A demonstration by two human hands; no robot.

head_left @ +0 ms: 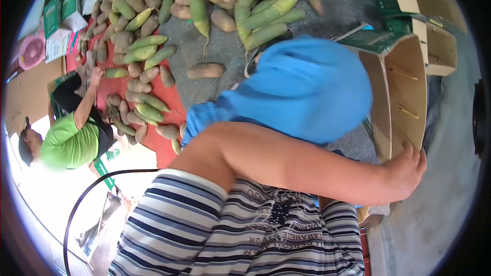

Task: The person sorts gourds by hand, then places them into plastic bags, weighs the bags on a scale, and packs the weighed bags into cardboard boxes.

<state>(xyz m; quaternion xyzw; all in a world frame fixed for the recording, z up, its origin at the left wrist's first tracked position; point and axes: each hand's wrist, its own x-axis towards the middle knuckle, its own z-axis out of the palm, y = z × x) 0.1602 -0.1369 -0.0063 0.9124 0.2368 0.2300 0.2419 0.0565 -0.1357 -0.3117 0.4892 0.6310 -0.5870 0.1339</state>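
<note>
My left arm reaches across my body from the striped sleeve. My left hand (pixel 407 173) is closed over the near edge of an open cardboard box (pixel 406 97), fingers curled on its rim. The box has brown inner walls and a green printed outer side. My right hand does not show; its arm is mostly hidden behind my left arm. Just beyond my left forearm, a blue garment (pixel 312 87), apparently on a person bending down, covers much of the middle. Long green radishes (pixel 271 13) and brownish, soil-coated roots (pixel 205 70) lie past it.
At the left, a co-worker in a green shirt (pixel 69 140) reaches a hand (pixel 96 75) to a green radish on the red sheet (pixel 171 94). More cardboard boxes (pixel 437 46) stand at the upper right. A pink round object (pixel 32 51) is at the far left, near green-and-white boxes (pixel 70 0).
</note>
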